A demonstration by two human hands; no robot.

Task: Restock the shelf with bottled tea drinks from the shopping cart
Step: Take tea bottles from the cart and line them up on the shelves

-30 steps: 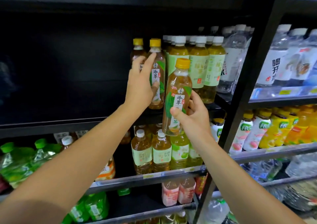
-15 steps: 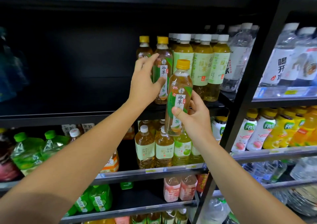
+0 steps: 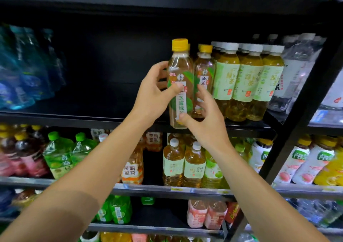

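Bottled tea [image 3: 179, 86] with a yellow cap stands upright at the front edge of the dark shelf [image 3: 74, 116], just beside another yellow-capped bottle [image 3: 204, 80] of the same kind. The left hand [image 3: 154, 95] grasps it round the label, thumb across the front. The right hand [image 3: 206, 117] sits low at its base with fingers loosely spread; whether it grips or only steadies, I cannot tell. This looks like the placing step. Next, I'd judge, it wants a push back into line, label facing out, then both hands letting go for another from the cart.
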